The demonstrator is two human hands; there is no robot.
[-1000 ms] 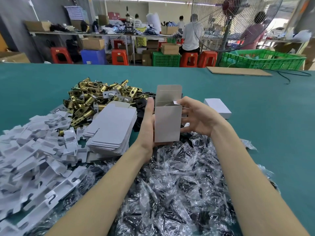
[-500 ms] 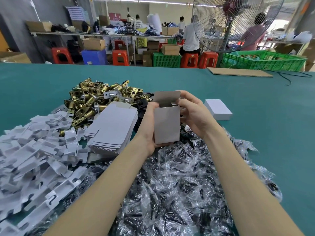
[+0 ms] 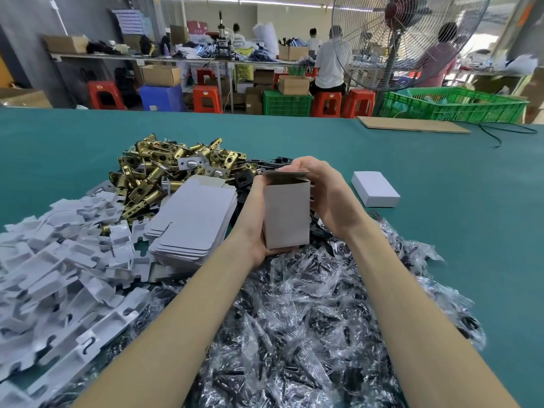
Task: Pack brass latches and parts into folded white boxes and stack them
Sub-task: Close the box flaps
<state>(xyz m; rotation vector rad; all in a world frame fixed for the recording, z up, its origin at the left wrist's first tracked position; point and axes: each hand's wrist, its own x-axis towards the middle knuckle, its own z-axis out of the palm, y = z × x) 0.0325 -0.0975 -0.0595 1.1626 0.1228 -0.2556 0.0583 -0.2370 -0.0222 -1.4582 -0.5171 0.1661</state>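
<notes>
- The white box (image 3: 287, 217) is held upright above the worktop's middle, gripped at its base by the left hand (image 3: 255, 219).
- Its top flap is pinched by the right hand (image 3: 326, 195).
- Thin card (light, easily creased) is best held by its edges.

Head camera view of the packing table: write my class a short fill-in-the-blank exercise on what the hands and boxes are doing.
1. Both hands, left hand and right hand, hold one upright ____ box.
2. The closed white box lies on the ____ table.
3. The stack of flat box blanks lies to the ____ of the held box.

Missing words: white; green; left
</notes>
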